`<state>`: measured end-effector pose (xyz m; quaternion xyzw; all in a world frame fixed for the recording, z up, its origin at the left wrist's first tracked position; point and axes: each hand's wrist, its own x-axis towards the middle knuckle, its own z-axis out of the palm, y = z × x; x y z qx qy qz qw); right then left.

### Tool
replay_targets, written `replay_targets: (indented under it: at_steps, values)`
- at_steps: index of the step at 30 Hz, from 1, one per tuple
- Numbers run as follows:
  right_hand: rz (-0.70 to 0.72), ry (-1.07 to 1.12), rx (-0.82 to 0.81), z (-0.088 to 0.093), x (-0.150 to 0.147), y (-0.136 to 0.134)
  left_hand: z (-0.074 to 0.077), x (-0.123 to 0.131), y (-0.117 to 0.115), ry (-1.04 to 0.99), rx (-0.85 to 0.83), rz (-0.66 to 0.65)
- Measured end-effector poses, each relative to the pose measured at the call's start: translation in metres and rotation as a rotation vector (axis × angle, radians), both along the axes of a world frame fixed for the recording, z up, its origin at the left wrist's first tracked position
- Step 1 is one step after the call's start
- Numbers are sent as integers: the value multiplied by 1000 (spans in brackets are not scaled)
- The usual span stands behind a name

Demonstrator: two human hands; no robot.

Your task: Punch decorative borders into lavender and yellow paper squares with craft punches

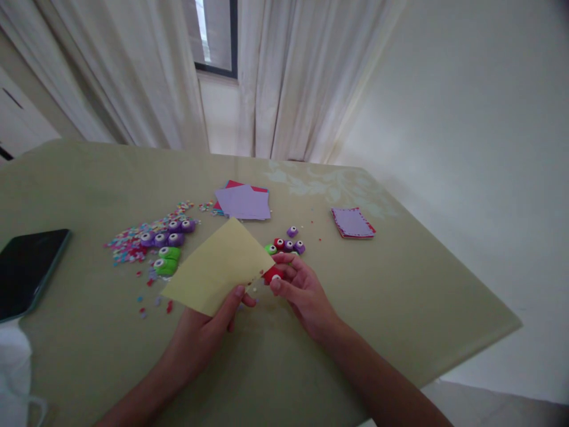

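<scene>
My left hand grips a sheet of yellow paper at its near edge, thumb on top. The sheet is tilted, and small punched gaps show along its right-hand edge. In the fingers of my right hand is a small red craft punch, at the sheet's right corner; fingers hide part of it. Just beyond my right hand stands a cluster of small punches, among them a green punch, a red punch and a purple punch. Another purple punch sits slightly farther back.
Left of the paper lie more purple punches, green punches and scattered confetti. Behind are stacked lilac sheets. A lilac square with a notched edge lies right. A dark-screened device rests at the left of the table.
</scene>
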<state>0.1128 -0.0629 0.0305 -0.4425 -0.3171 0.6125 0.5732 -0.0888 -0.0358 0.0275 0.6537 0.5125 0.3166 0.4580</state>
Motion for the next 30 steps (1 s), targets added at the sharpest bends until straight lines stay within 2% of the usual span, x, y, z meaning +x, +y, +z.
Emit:
replay_targets:
  at_steps: [30]
  values:
    - [57,-32,-1,-4,3,2,3,-1,0,-7,7,-17]
